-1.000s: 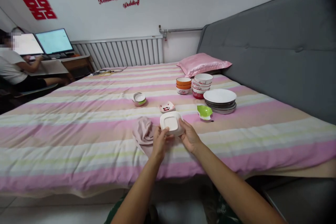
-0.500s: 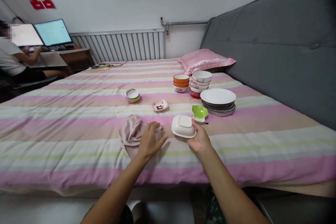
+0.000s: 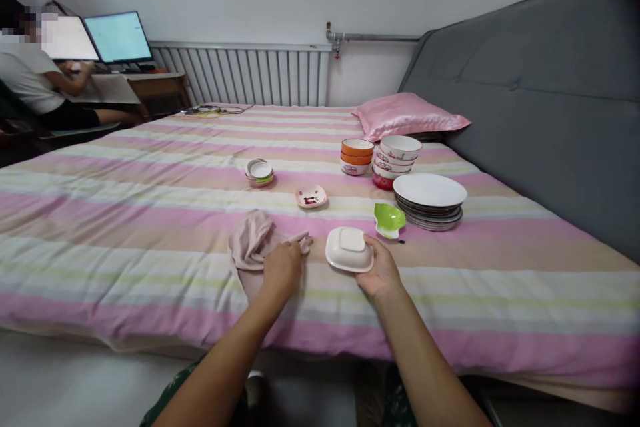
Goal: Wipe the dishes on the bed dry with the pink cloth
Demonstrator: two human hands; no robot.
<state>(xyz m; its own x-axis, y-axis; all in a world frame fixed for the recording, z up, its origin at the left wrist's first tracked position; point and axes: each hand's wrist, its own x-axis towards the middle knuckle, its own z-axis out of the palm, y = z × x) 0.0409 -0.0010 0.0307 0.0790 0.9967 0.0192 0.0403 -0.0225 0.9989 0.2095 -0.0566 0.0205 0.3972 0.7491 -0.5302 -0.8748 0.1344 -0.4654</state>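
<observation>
My left hand (image 3: pixel 283 269) is closed on the right part of a crumpled pinkish-beige cloth (image 3: pixel 250 247), which lies on the bed. In my right hand (image 3: pixel 381 269) is a small white dish (image 3: pixel 349 250), gripped by its right edge with the underside facing up. Just beyond that hand sits a green leaf-shaped dish (image 3: pixel 390 219). A small square dish with a red and black picture (image 3: pixel 311 197) lies farther back. Behind it to the left is a little stack of small dishes (image 3: pixel 259 172).
A stack of plates (image 3: pixel 430 190) stands at the right, with stacked white and red bowls (image 3: pixel 397 157) and orange bowls (image 3: pixel 357 155) behind. A pink pillow (image 3: pixel 410 115) lies near the grey headboard (image 3: pixel 540 73). At the far left a person (image 3: pixel 40 80) sits by two monitors.
My left hand has gone from spread fingers over the cloth to gripping it. The right hand still holds the white dish. The view has shifted slightly.
</observation>
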